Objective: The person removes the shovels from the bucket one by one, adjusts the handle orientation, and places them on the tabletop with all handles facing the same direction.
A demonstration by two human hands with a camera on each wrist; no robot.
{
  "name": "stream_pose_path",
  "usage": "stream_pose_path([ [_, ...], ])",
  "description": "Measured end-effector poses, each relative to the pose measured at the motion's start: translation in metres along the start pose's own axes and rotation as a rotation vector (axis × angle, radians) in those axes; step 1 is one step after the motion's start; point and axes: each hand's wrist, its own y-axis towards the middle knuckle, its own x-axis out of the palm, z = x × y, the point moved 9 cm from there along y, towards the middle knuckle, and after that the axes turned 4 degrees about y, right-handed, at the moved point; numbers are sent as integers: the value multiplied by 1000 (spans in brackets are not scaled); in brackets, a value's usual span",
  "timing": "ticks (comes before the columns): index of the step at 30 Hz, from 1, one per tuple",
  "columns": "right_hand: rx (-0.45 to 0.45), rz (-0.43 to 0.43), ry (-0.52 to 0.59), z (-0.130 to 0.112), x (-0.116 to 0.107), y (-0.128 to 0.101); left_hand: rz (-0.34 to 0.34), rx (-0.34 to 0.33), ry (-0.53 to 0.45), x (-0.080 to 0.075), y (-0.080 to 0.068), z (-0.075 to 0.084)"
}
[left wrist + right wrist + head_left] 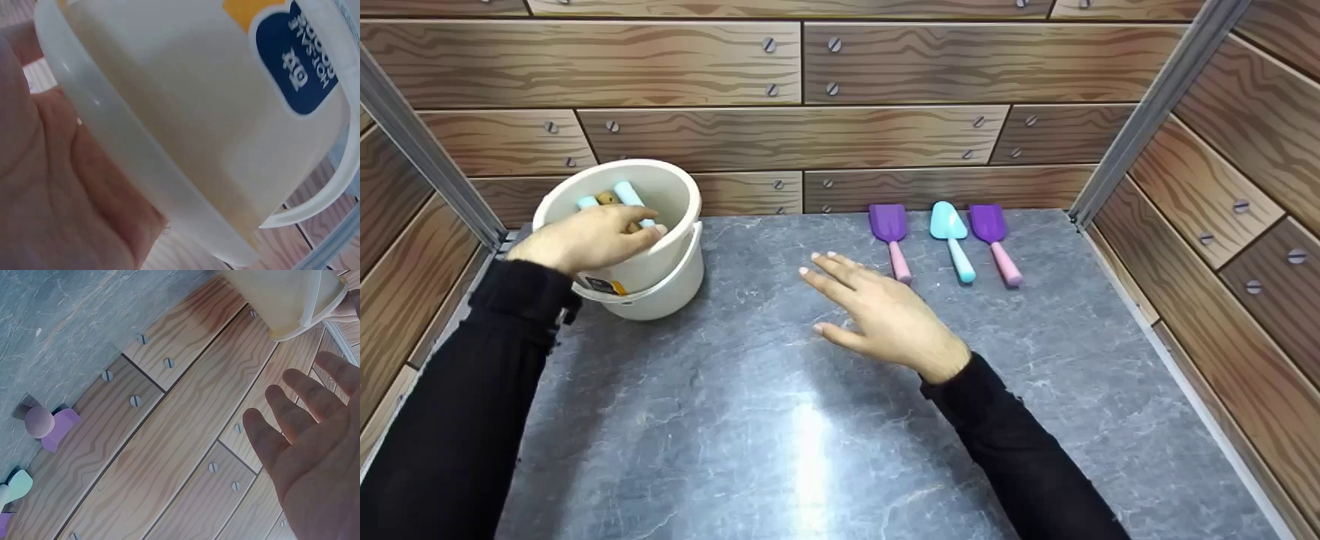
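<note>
Grey tabletop (750,330); upper left, left hand (592,238) at blue handle (626,193), grip unclear (probably light, stiff; pinch midway); right hand (885,315) spread.

A grey, marble-patterned desk (720,360) carries everything, with a bright streak of reflected light running toward the middle of its near edge. A white bucket (664,274) stands by the far left corner. Along the far edge, right of its middle, lie a purple shovel with a pink handle (889,223), a light-blue trowel (947,222) and, nearest the far right corner, a second purple shovel (988,223), handles toward the near edge.
</note>
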Motion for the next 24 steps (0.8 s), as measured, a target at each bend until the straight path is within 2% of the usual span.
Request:
stream_pose_path([
  [8, -8, -22, -5, -3, 2, 0, -188, -10, 21, 7, 12, -3],
  [18, -11, -28, -11, -3, 3, 0, -285, 65, -31, 17, 21, -2],
  [20, -8, -36, -12, -3, 4, 1, -321, 57, -68, 20, 21, -5],
  [24, -5, -47, -7, -1, 6, 1, -387, -3, -165, 25, 19, -14],
])
